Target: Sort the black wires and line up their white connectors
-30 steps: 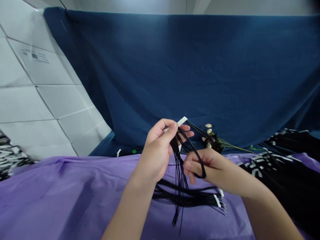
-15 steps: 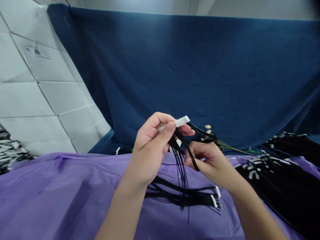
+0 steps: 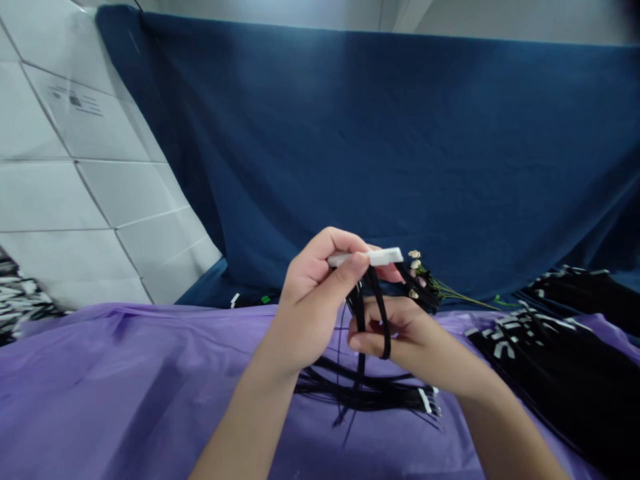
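Note:
My left hand (image 3: pixel 310 300) pinches a flat white connector (image 3: pixel 383 257) from which a bundle of thin black wires (image 3: pixel 359 333) hangs down. My right hand (image 3: pixel 395 330) is closed just below it, with a black loop of the wires wound round its fingers. Below both hands, more black wire bundles (image 3: pixel 370 393) with small white ends lie on the purple sheet (image 3: pixel 125 387).
A dark blue cloth (image 3: pixel 400 147) hangs behind the work area. Small artificial flowers (image 3: pixel 425 277) with green stems lie at its foot. Piles of black-and-white bundles (image 3: pixel 550 340) fill the right side, and more show at the far left (image 3: pixel 20 303). White panels (image 3: pixel 75 173) stand on the left.
My left hand turned the white connector level and shifted it right. My right hand moved left, under the connector, drawing the black loop in around its fingers.

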Demonstrator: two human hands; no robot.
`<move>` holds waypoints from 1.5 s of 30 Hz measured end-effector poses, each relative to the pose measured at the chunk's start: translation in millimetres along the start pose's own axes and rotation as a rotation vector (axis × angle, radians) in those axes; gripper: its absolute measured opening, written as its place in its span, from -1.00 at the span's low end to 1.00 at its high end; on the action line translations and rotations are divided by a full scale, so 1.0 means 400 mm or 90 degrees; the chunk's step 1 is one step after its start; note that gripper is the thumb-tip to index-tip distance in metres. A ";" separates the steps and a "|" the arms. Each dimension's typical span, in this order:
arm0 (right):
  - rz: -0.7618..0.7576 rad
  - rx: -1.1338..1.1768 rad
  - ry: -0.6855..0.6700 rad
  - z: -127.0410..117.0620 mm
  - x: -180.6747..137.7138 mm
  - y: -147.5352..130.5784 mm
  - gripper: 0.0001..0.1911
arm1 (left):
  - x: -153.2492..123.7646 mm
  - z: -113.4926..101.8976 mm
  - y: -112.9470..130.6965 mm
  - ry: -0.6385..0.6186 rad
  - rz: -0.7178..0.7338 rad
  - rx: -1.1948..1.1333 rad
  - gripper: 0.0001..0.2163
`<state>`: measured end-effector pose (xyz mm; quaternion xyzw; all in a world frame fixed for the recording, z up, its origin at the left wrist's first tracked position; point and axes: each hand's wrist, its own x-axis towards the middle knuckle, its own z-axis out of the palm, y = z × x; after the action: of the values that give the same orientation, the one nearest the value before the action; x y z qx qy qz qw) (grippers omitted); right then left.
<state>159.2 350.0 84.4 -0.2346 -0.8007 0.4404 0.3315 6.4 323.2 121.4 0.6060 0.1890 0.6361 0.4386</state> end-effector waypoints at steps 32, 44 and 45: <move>0.182 0.320 0.260 0.076 0.068 0.062 -0.60 | 0.015 -0.003 -0.016 0.111 0.039 0.059 -0.89; 0.023 -0.506 0.439 0.050 0.046 0.067 -0.72 | 0.016 0.002 -0.026 0.095 0.033 0.051 -0.90; 0.038 -0.569 0.440 0.050 0.044 0.063 -0.70 | 0.015 0.002 -0.024 0.096 0.035 0.047 -0.90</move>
<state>134.9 363.5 60.4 -0.5055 -0.7472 -0.0349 0.4300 10.9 333.1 117.7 0.5772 0.2277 0.6843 0.3830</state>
